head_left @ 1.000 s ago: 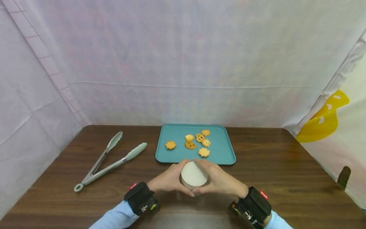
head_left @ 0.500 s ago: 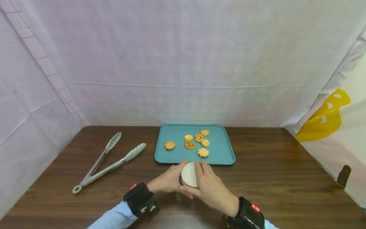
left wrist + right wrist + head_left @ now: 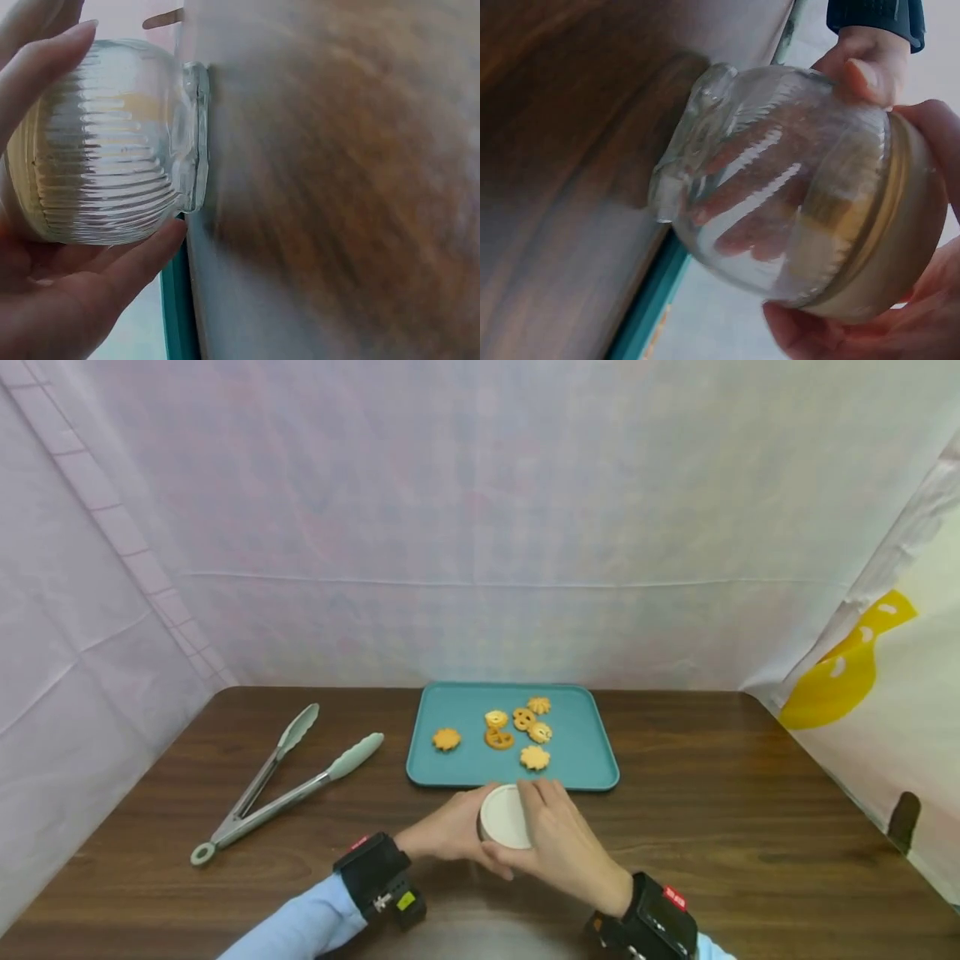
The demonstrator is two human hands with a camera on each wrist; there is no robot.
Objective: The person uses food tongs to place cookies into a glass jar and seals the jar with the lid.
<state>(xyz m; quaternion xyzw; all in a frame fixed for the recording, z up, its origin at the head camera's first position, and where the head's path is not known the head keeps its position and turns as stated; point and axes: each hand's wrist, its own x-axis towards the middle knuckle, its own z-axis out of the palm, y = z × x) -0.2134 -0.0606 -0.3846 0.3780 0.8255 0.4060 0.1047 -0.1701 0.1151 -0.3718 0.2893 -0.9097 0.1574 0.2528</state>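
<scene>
Operator: Two hands on one glass jar (image 3: 504, 820), as I read it from my desk. My left hand (image 3: 448, 831) wraps the ribbed body, fingers curled round it; my right hand (image 3: 557, 843) cups the pale lid (image 3: 501, 815) from above, gripping its rim.

Desk: Where does the jar sit?

Operator: Upright on the wooden table (image 3: 750, 793), just in front of the teal tray (image 3: 585, 752), between both palms. The wrist views show clear glass, nothing inside.

Desk: And the tray?

Operator: Six cookies (image 3: 534, 757) lie loose on it. Tongs (image 3: 285, 785) rest well apart on my left side, nearer the left hand.
</scene>
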